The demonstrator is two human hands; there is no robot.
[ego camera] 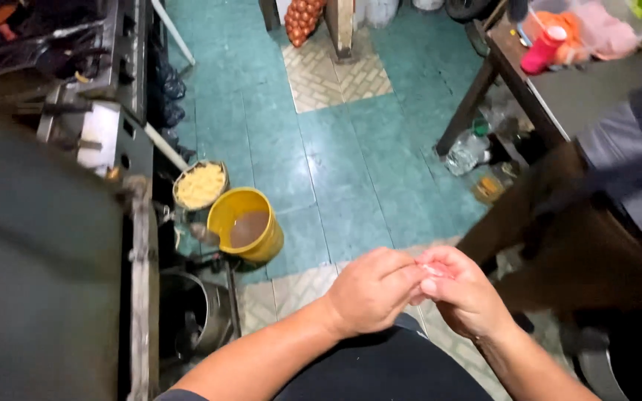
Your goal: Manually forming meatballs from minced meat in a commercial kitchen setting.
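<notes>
Both your hands meet at 6 o'clock: left hand (371, 291) and right hand (464, 295) pinch a small pinkish thing (434, 269), fingers closed; its progress is unclear.

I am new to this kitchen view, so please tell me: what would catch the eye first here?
Low in the middle, the left hand and right hand meet, fingers pinching something small, pale pink. To their left, on the teal tiled floor, stands a bright yellow bucket of brownish liquid, beside a basket of yellow pieces. A pink bottle stands on the table, upper right.
</notes>
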